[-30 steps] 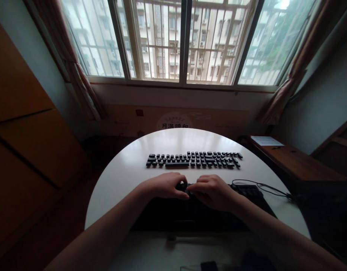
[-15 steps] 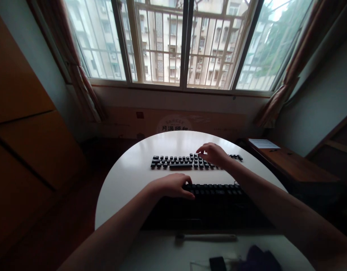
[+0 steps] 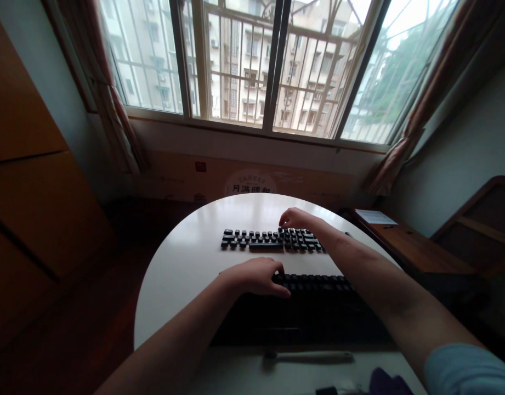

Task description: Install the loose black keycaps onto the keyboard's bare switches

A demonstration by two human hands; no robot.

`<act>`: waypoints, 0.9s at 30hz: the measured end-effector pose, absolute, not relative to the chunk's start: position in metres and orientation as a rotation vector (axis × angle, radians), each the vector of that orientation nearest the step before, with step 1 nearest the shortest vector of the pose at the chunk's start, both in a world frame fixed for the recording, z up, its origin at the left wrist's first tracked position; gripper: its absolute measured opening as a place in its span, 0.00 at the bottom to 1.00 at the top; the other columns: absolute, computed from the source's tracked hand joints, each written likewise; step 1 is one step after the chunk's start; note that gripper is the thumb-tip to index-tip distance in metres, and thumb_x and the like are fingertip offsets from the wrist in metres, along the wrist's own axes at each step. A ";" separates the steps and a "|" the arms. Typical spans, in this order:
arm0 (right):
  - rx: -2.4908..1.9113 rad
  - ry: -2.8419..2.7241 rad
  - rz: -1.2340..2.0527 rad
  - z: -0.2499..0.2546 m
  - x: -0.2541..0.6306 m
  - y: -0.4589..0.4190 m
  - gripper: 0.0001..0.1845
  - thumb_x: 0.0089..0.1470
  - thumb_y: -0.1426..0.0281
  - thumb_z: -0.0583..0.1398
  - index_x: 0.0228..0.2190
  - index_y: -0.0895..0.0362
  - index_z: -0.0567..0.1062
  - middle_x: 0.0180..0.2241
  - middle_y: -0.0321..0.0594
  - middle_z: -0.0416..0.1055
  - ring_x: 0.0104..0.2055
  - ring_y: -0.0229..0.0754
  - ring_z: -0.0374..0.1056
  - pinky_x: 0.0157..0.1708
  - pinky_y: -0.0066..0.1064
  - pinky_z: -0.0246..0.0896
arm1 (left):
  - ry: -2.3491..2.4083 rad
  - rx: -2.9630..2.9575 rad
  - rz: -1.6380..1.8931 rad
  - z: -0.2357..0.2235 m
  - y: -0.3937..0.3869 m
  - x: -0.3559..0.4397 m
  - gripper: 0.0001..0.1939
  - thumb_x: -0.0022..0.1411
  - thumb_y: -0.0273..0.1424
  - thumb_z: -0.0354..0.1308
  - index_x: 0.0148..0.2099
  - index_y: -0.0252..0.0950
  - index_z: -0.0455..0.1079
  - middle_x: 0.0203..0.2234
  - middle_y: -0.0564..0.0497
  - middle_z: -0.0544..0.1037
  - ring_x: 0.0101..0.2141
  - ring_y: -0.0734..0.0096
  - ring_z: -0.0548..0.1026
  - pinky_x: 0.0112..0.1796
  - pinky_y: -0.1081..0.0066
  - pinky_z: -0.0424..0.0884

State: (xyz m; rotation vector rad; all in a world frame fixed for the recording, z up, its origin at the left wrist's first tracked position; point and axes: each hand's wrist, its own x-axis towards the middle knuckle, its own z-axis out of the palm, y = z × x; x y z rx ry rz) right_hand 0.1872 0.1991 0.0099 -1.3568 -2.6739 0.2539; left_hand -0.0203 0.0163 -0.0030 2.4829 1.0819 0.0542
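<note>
We see the loose black keycaps (image 3: 262,240) laid out in rows on the white tabletop, at twelve o'clock from the black keyboard (image 3: 305,318). Our right hand (image 3: 294,218) is above the far side of these rows, its fingertips drawn close together at the keycaps' twelve o'clock edge; we cannot tell whether a cap is pinched between them. Our right forearm crosses the rows' three o'clock end and hides part of it. Our left hand (image 3: 259,276) lies over the keyboard's ten o'clock corner, thumb and fingers curved with a gap between them, beside the standing key rows; we cannot tell whether it grips any key.

The round table (image 3: 174,285) carries all this. At six o'clock from the keyboard a slim pale-handled tool (image 3: 312,357) lies crosswise, with a purple item (image 3: 387,382) and a small dark object (image 3: 326,390) at five, cut by the picture's bottom edge. Beyond the table at twelve stand a printed carton (image 3: 215,176) and a barred window (image 3: 272,82). A wooden cabinet (image 3: 38,208) fills nine to ten o'clock; a low brown desk (image 3: 412,249) bearing a white paper (image 3: 376,217) sits at two.

The table's rim curves from eight o'clock over twelve to two, with bare white surface between it and the rows. A narrower white strip separates the keycaps from the keyboard. The widest stretch of white is at nine to ten o'clock, outside our left hand.
</note>
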 end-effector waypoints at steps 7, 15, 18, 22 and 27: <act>-1.351 -2.688 0.305 -0.006 0.185 0.210 0.11 0.46 0.72 0.67 0.36 0.56 0.84 0.33 0.39 0.81 0.34 0.41 0.75 0.35 0.26 0.65 | 1.076 2.519 0.058 -0.002 0.015 -0.022 0.33 0.55 0.58 0.58 0.53 0.40 0.71 0.45 0.45 0.77 0.43 0.54 0.74 0.39 0.66 0.68; -1.225 -2.544 0.172 0.008 0.172 0.195 0.09 0.49 0.73 0.65 0.35 0.57 0.83 0.32 0.40 0.80 0.32 0.40 0.73 0.34 0.27 0.64 | 1.102 2.490 0.052 -0.003 0.015 -0.021 0.33 0.54 0.58 0.59 0.53 0.41 0.71 0.45 0.45 0.77 0.44 0.53 0.74 0.40 0.64 0.68; -1.152 -2.461 0.133 0.029 0.176 0.175 0.08 0.53 0.71 0.63 0.36 0.57 0.82 0.33 0.39 0.80 0.33 0.39 0.73 0.36 0.27 0.64 | 1.121 2.465 0.055 -0.004 0.015 -0.021 0.34 0.53 0.58 0.60 0.54 0.41 0.70 0.46 0.45 0.77 0.45 0.52 0.74 0.41 0.64 0.68; -0.913 -2.382 0.160 0.059 0.197 0.123 0.07 0.55 0.68 0.63 0.34 0.55 0.82 0.31 0.37 0.79 0.31 0.37 0.72 0.34 0.27 0.64 | 1.123 2.488 0.057 -0.006 0.016 -0.020 0.34 0.52 0.58 0.61 0.53 0.41 0.71 0.45 0.45 0.77 0.44 0.52 0.74 0.40 0.64 0.68; -0.838 -2.287 0.172 0.070 0.231 0.046 0.07 0.55 0.66 0.65 0.36 0.54 0.81 0.29 0.37 0.77 0.29 0.37 0.69 0.31 0.28 0.63 | 1.077 2.527 0.052 -0.005 0.016 -0.021 0.32 0.54 0.54 0.63 0.54 0.41 0.70 0.47 0.45 0.77 0.45 0.53 0.74 0.41 0.65 0.67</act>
